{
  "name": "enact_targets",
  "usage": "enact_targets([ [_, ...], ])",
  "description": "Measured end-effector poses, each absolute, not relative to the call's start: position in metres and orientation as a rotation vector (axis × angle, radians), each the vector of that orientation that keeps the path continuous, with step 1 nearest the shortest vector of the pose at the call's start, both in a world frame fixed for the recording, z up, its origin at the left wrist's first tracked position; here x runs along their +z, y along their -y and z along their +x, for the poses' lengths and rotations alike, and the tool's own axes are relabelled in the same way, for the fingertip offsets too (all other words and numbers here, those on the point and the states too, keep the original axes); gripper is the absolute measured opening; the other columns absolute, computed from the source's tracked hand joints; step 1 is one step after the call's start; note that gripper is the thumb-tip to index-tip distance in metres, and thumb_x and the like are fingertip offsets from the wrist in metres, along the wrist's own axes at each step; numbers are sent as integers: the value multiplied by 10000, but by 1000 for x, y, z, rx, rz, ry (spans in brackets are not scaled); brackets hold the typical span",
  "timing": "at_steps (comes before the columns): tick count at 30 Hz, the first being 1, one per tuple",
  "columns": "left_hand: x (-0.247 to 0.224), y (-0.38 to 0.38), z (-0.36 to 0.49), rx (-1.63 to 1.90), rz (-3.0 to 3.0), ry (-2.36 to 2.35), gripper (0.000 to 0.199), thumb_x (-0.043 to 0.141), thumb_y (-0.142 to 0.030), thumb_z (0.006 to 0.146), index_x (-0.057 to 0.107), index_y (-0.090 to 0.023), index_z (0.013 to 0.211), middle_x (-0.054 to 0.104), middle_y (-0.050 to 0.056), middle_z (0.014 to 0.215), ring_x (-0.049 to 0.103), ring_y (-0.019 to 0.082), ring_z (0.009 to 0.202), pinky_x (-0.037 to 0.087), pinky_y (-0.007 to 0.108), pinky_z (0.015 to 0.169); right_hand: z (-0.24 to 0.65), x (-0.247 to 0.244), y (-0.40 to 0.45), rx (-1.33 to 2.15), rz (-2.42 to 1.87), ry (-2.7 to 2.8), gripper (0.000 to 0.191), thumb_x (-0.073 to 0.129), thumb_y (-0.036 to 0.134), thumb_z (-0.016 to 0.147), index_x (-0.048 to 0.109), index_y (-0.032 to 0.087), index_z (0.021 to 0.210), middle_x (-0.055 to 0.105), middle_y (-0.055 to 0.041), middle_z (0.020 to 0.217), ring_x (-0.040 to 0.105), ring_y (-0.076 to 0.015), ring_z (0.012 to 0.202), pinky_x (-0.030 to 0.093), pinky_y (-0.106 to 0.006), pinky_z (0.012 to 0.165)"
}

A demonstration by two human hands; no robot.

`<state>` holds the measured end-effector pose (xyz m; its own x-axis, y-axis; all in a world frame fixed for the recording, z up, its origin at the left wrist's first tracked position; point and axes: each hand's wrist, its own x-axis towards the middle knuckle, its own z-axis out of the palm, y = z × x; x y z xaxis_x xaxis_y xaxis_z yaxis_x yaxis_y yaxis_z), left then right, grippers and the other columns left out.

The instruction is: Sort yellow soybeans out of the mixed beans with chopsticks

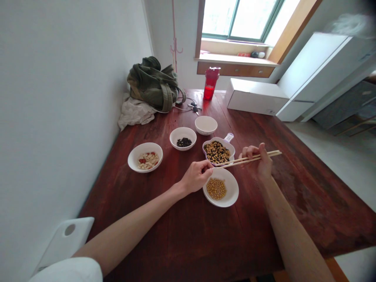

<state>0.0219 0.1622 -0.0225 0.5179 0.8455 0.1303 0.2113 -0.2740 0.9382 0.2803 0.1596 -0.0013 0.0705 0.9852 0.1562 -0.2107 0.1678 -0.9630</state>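
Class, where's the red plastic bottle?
In the head view, the red plastic bottle stands at the far edge of the wooden table, right of the green bag.

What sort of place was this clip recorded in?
Probably a room in a home used for meals: a worn reddish wooden table with a white bowl of yellow beans, an olive canvas bag lying on it, and a window behind.

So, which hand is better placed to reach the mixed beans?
Right, probably: the right hand holds chopsticks with their long ends at the mixed-bean dish. The left hand appears empty.
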Motion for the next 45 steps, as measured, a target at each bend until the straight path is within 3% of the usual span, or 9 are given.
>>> enact_targets([
  [9,-22,-162,22,817,1775,-868,205,553,-251,935,693,-127,851,678,20,756,577,128,667,416,234,627,270,-30,-168,900,-989,1099,546,492,677,964,689,235,713,682,-40,698,717,-207,660,565,-311,543],
  [20,-22,-161,22,819,1785,-868,200,548,-239,926,695,-128,846,675,20,753,562,123,653,398,231,608,264,-41,-164,772,-1075,1238,498,440,594,1021,689,230,790,721,-34,750,681,-187,575,529,-336,564],
  [45,-23,-161,22,819,1759,-861,202,553,-255,929,690,-129,850,647,11,728,553,121,648,390,227,602,255,-39,-163,662,-1052,1395,489,451,556,1029,693,224,764,704,-53,798,669,-210,735,531,-363,707],
])
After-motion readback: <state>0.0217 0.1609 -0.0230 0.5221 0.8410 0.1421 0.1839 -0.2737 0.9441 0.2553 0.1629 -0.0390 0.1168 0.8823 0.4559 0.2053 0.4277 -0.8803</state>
